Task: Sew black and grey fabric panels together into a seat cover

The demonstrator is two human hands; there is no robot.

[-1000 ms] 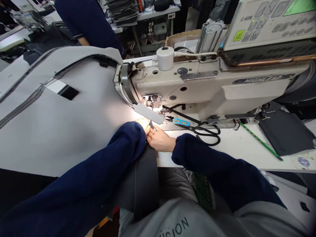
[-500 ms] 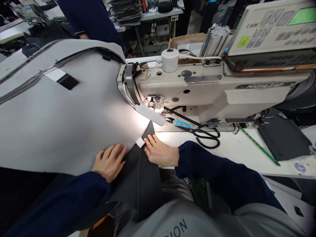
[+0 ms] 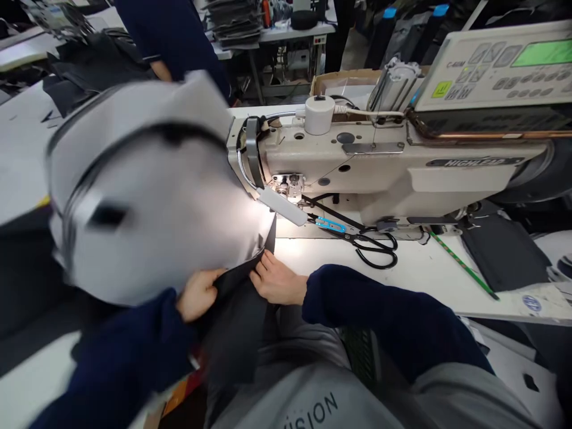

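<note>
A large grey fabric panel (image 3: 147, 196) with dark seams is bunched up and blurred with motion left of the sewing machine (image 3: 384, 167). My left hand (image 3: 196, 293) is closed on the panel's lower edge, where a dark fabric piece (image 3: 236, 322) hangs down toward my lap. My right hand (image 3: 277, 279) pinches the same edge just right of it, close below the machine's lamp (image 3: 282, 206) and needle area.
Black scissors (image 3: 373, 245) and blue thread snips (image 3: 329, 224) lie on the white table under the machine arm. A green stick (image 3: 465, 266) and dark fabric (image 3: 504, 250) lie to the right. The control panel (image 3: 500, 65) stands above. Another person in dark blue (image 3: 174, 36) stands behind.
The grey panel, flat on the table before, has been pulled up and gathered toward me. My left hand went from resting flat on it to gripping its edge; the right hand moved slightly left.
</note>
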